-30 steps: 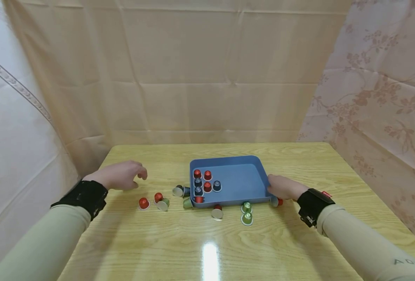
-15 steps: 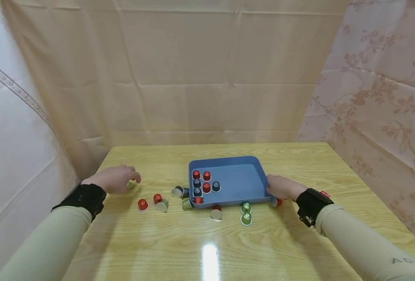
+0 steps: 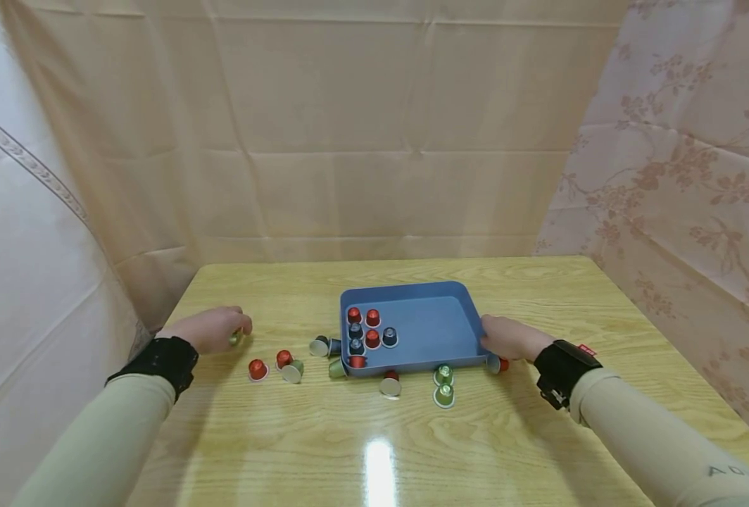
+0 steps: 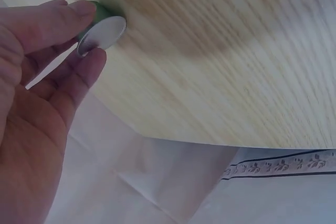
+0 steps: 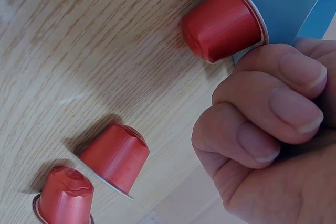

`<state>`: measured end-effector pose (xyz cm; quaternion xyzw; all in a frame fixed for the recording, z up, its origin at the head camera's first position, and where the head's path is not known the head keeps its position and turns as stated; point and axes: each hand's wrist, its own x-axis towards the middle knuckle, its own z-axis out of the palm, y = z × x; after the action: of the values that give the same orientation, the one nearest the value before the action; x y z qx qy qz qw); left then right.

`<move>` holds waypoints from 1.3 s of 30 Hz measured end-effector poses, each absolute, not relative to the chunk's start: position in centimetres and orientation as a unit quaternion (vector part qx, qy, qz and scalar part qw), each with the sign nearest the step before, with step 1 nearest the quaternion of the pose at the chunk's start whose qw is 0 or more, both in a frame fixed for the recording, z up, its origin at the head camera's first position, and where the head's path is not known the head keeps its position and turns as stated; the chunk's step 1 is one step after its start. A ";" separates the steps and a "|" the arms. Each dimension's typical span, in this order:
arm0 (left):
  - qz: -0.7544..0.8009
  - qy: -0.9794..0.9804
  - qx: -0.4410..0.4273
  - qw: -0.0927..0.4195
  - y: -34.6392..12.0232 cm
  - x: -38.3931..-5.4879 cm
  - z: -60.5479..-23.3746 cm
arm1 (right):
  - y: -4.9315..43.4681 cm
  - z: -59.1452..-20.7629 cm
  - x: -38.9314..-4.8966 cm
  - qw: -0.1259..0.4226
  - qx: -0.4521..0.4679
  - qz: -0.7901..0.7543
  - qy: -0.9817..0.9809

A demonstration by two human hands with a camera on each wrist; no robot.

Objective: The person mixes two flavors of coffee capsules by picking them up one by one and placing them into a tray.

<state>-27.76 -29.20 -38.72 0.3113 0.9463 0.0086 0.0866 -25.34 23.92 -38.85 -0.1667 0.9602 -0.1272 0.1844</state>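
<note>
At the left of the table, my left hand (image 3: 212, 329) pinches a green coffee capsule (image 4: 102, 33) between thumb and fingertips, its silver lid facing the wrist camera. The blue tray (image 3: 441, 331) lies in the middle of the table, with several red and dark blue capsules standing along its left side. My right hand (image 3: 507, 338) grips the right wall of this tray with curled fingers; its thumb is hidden. A red capsule (image 5: 223, 23) lies against the tray beside those fingers.
Two red capsules (image 5: 116, 157) stand near the right hand. Left of the tray, red capsules (image 3: 257, 370) and a tipped green capsule (image 3: 293, 371) lie loose. Tipped capsules (image 3: 319, 345) touch or flank its left wall. Two green capsules (image 3: 444, 395) stand in front.
My left hand has drawn back slightly to the left and closed its fingers on the green capsule. My right hand and the tray have stayed in place.
</note>
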 end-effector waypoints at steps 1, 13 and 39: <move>0.008 0.947 0.308 0.087 -29.1 -27.8 -38.9 | 23.9 -38.9 -25.4 0.185 -0.165 -0.127 0.960; 0.013 0.952 0.290 0.101 -27.9 -27.5 -39.1 | 23.9 -38.9 -25.4 0.191 -0.160 -0.127 0.960; 0.073 0.919 0.384 0.048 -20.7 -28.4 -35.5 | 23.9 -38.8 -25.3 0.184 -0.168 -0.130 0.960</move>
<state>-28.39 -20.74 -35.52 0.3843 0.9191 0.0729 0.0484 -25.32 23.91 -38.79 -0.1684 0.9597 -0.1296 0.1838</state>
